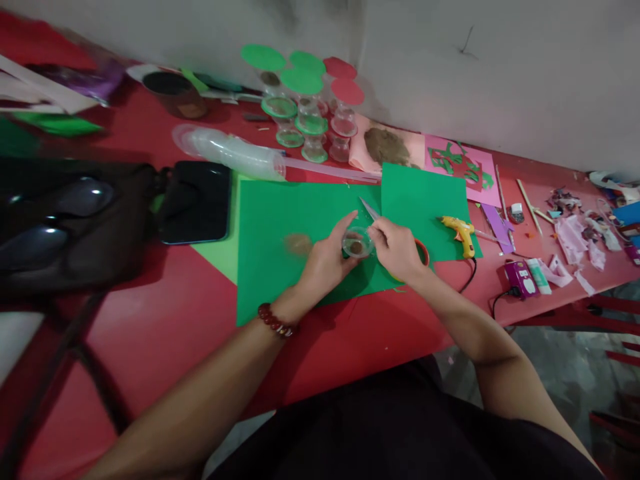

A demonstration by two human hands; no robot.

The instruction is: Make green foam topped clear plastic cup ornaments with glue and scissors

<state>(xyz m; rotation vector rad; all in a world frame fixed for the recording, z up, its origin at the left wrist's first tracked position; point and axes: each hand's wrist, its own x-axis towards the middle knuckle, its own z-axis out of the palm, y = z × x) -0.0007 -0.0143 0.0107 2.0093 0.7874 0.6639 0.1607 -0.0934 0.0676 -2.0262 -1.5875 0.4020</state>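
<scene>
Black and bulky, a bag (120, 233) is resting at the far left of the red table (165, 313), with a pair of sunglasses (86, 197) lying on top. Just right of it a dark smartphone (196, 203) is lying face up, and beyond the phone a stack of clear plastic cups (235, 150) is lying on its side.

Next, a large green sheet (270, 207) is covering the table's middle, a small blurred brown patch showing on it. Behind the sheet, joined clear cups (314, 143) are standing in a cluster, topped with green and red discs.

Above the sheet, the left hand (323, 267), a beaded bracelet (275, 321) circling its wrist, is gripping a small clear plastic cup (357, 244) between thumb and fingers. The cup is sitting at that hand's right side, between both hands, its mouth facing up and something brown showing inside.

A scissor blade (369, 209) is pointing away just past the cup. The right hand (400, 250) is curling its fingers at the cup's right rim; whether it is also grasping the scissors, I cannot tell.

Farther right, a yellow glue gun (461, 235) is lying partly over a second green sheet (423, 197), and pink scraps (573, 237) are littering the table's end.
</scene>
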